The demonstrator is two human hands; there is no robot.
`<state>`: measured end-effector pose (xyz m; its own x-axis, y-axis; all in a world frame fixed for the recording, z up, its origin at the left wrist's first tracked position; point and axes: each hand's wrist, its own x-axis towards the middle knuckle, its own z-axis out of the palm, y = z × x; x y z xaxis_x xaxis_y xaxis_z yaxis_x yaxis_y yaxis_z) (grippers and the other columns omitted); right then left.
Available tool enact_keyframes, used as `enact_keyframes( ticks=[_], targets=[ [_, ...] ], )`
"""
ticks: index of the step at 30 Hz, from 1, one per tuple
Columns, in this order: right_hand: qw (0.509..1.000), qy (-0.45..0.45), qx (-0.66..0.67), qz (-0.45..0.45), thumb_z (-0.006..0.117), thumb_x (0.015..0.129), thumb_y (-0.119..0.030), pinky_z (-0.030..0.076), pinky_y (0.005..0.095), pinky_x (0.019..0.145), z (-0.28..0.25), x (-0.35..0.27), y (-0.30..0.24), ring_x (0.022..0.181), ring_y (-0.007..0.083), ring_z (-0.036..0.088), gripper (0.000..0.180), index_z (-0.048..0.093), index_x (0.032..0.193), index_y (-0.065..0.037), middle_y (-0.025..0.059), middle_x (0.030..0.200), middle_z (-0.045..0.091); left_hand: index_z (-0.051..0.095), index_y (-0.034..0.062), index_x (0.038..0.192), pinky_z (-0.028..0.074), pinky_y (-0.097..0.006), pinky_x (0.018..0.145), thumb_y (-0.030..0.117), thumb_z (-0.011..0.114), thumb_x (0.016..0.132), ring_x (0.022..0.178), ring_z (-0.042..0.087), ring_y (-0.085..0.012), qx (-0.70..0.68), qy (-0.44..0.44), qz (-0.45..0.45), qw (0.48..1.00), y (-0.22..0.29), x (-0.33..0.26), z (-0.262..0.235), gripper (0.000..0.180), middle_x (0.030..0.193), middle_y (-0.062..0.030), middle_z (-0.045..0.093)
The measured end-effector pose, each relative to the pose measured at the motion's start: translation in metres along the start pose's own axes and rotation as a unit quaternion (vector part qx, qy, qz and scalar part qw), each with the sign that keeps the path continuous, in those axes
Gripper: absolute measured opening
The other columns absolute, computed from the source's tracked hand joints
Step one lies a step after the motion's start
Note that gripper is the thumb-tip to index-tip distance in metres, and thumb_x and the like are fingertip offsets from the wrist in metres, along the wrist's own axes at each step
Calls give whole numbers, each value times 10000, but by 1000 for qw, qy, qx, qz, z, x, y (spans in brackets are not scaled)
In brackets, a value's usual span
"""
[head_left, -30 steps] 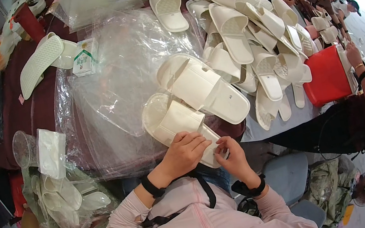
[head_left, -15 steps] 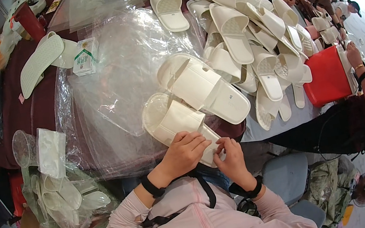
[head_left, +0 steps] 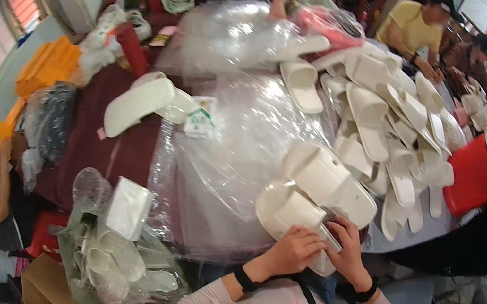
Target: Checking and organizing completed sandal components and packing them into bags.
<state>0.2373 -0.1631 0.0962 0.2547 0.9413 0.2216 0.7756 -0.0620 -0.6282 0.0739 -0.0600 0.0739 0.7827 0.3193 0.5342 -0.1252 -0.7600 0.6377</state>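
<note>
At the table's near edge lies a white slide slipper, toe pointing away, its heel end under both hands. My left hand is closed on the slipper's side, fingers curled over it behind the strap. Right beside it, my right hand has thumb and fingers drawn together over the sole; whatever they pinch is too blurred to make out. A second white slipper lies alongside, just beyond my right hand. Clear plastic bags spread under and behind the pair.
A heap of white slippers covers the right side, beside a red bin. Bagged slippers stand at the left. Two soles, a small green-and-white box and a red cup sit farther back. Several people work around.
The view has swung up and left, so the scene sits lower and farther right. Both hands stay at the same slipper, the right fingers slightly shifted. Another person's arm now shows at the far side.
</note>
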Motion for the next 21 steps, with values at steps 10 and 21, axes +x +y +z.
enact_keyframes(
  ticks=[10, 21],
  targets=[
    [973, -121, -58, -188, 717, 678, -93, 270, 502, 1063, 25, 65, 11, 1279, 403, 359, 454, 640, 1125, -84, 202, 1305, 462, 563, 119, 1239, 239, -554, 1036, 316, 588, 850, 1276, 322, -420, 354, 123, -262, 889, -10, -1, -52, 436, 1370, -138, 418],
    [962, -178, 144, -152, 634, 694, -1, 382, 429, 984, 5, 53, 4, 1139, 385, 465, 459, 608, 1147, -72, 185, 1181, 538, 550, 9, 1228, 404, -365, 924, 43, 588, 790, 1125, 532, -278, 273, 184, -145, 933, -26, -5, -95, 440, 1288, -106, 546]
  ],
)
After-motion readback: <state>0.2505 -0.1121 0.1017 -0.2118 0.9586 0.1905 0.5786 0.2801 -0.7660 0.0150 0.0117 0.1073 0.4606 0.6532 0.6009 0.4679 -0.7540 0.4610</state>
